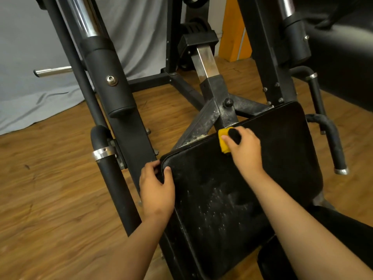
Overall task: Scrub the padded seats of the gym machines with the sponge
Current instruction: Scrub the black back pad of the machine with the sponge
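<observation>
Right hand [245, 149] fingers curl around a yellow foam sponge [223, 142] on the black padded seat [232, 188] — left hand [156, 185] fingers grip its near-left corner.

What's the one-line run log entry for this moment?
step: scrub seat | right hand: holds sponge at seat's far edge | left hand: grips seat's left corner
</observation>
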`<state>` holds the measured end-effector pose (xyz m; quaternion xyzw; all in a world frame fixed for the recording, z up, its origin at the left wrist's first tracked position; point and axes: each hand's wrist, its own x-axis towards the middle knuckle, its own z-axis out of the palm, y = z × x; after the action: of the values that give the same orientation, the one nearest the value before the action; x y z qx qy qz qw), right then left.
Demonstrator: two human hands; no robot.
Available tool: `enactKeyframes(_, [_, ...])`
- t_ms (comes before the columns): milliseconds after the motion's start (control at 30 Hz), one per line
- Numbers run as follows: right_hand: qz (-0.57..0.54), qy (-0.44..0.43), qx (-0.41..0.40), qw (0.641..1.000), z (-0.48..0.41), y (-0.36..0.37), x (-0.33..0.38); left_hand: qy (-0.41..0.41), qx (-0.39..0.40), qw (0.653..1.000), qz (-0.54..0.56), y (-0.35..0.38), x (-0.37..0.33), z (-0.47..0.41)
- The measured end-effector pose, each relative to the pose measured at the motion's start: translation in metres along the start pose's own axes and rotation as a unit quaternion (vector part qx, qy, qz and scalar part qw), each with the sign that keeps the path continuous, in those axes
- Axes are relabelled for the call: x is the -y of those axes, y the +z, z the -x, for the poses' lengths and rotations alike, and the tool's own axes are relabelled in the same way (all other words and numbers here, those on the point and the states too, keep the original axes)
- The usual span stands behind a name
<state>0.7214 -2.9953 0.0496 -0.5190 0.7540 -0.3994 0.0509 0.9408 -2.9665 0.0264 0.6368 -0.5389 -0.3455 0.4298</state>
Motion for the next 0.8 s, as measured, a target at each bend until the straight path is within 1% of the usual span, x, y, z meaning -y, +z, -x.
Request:
enactKeyframes(67, [0.014,0.032,-0.013,0.999,-0.005,-0.003,-0.002,-0.005,-0.003,1.0,0.006,0.0,0.001,-0.001])
enactKeyframes(133, [0.007,0.023,-0.017,1.0,0.006,0.003,0.011,-0.012,-0.002,1.0,0.01,0.0,0.002,-0.001])
enactKeyframes(200, [-0.02,-0.028,0.003,0.999,0.031,0.016,0.033,-0.015,-0.002,1.0,0.012,0.0,0.002,-0.002])
enactKeyframes(267, [-0.044,-0.084,0.042,0.995,0.059,0.032,0.056,-0.012,-0.008,1.0,0.012,0.001,0.002,-0.002])
enactKeyframes(367, [-0.055,-0.117,0.077,0.989,0.081,0.043,0.073,-0.009,-0.013,1.0,0.022,0.002,0.003,-0.002])
enactKeyframes(467, [-0.053,-0.125,0.089,0.987,0.068,0.039,0.07,-0.015,-0.009,0.999,0.04,0.003,0.004,-0.002])
enactKeyframes(600, [-0.06,-0.086,0.057,0.993,0.045,0.034,0.075,-0.017,-0.011,0.998,0.055,0.004,0.006,-0.004])
enactKeyframes(733, [-0.073,-0.104,0.092,0.988,0.065,0.044,0.079,-0.011,-0.018,0.999,0.037,0.004,0.004,-0.003])
enactKeyframes(800, [-0.095,-0.095,0.092,0.987,0.087,0.05,0.073,-0.004,-0.012,0.999,0.034,0.002,0.003,0.002])
